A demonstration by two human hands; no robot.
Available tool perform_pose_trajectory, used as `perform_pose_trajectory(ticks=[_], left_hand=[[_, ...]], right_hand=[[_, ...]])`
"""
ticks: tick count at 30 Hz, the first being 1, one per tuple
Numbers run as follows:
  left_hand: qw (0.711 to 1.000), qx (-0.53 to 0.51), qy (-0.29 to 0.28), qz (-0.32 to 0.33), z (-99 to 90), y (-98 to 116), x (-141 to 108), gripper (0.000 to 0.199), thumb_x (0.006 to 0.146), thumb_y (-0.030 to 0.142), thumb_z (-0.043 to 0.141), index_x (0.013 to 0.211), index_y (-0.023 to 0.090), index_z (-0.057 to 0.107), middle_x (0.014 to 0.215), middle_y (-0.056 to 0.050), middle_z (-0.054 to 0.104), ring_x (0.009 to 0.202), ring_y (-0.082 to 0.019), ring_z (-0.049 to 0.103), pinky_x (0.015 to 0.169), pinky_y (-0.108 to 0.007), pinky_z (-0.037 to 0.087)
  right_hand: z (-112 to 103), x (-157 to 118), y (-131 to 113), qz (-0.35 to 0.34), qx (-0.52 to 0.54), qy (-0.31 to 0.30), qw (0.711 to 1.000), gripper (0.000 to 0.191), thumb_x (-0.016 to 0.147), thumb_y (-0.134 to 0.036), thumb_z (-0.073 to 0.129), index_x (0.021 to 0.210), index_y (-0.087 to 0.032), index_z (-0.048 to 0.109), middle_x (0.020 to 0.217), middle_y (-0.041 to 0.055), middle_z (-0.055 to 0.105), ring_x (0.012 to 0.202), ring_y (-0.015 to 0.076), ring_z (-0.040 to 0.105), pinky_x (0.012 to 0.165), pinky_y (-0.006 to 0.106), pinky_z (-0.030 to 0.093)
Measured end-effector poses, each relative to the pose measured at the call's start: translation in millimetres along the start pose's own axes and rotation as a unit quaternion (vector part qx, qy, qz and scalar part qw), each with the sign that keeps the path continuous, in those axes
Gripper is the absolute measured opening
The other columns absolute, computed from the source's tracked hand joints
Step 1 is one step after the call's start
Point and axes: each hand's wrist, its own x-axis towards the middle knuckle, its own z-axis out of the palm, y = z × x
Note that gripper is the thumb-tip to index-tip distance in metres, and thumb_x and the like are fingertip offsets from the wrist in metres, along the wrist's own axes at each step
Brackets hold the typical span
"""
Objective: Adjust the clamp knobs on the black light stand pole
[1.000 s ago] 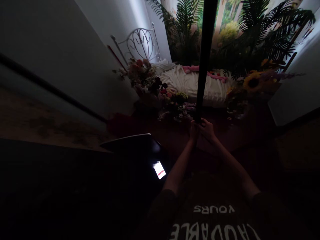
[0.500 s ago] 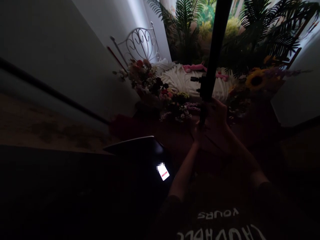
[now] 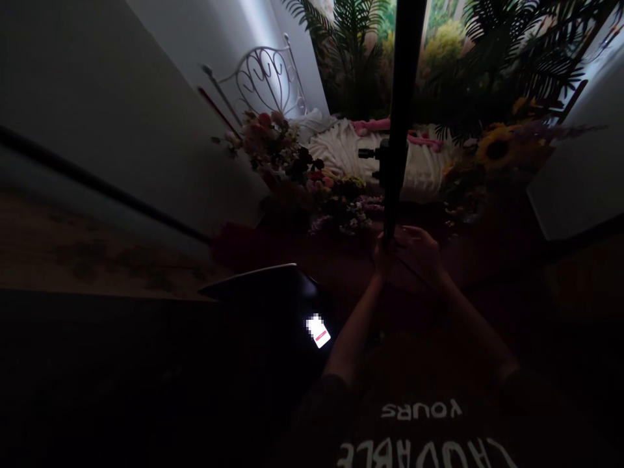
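Observation:
A dark upright pole with small knobs on its left side stands in front of me, its top leaning slightly right. Low on the pole, my left hand is wrapped round it. My right hand is just right of the pole at about the same height, its fingers bent toward the pole. Dim light hides what those fingers touch. A lit phone-like screen glows on a dark surface to the left of my left forearm.
Beyond the pole is a bed with cream cloth and a white metal headboard. Flowers crowd its left side, a sunflower its right, and palm leaves rise behind. A dark rail slants across the left.
My right hand has moved down the pole, from just below the knobs to beside my left hand. The pole has shifted left and stands more upright.

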Motion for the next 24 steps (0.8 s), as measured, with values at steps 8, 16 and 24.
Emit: perform_pose_trajectory(ticks=[8,16,24], left_hand=[[0.999,0.005,-0.011,-0.032,-3.0,11,1,0.053,0.093,0.06,0.049,0.132,0.024,0.055,0.107,-0.008,0.07,0.092,-0.019,0.066,0.085,-0.033,0.055],[1.0,0.005,-0.009,-0.006,-2.1,7,2,0.055,0.093,0.063,0.046,0.129,0.022,0.055,0.107,-0.009,0.069,0.089,-0.018,0.066,0.08,-0.03,0.054],[1.0,0.011,0.001,-0.009,-0.4,1,3,0.051,0.094,0.061,0.046,0.126,0.022,0.056,0.096,-0.006,0.069,0.085,-0.015,0.066,0.077,-0.027,0.053]], right_hand=[[-4,-35,55,0.175,0.071,-0.037,0.981,0.048,0.077,-0.035,0.079,0.122,-0.025,0.063,0.098,0.0052,0.074,0.088,0.0213,0.07,0.083,0.034,0.055],[17,-18,80,0.197,0.065,-0.004,0.978,0.032,0.085,-0.046,0.066,0.106,-0.022,0.063,0.096,0.0053,0.071,0.088,0.0184,0.066,0.076,0.027,0.052],[19,-2,88,0.36,0.216,-0.128,0.899,0.025,0.083,-0.044,0.069,0.082,-0.02,0.061,0.056,-0.003,0.055,0.048,0.0097,0.05,0.049,0.022,0.043]])
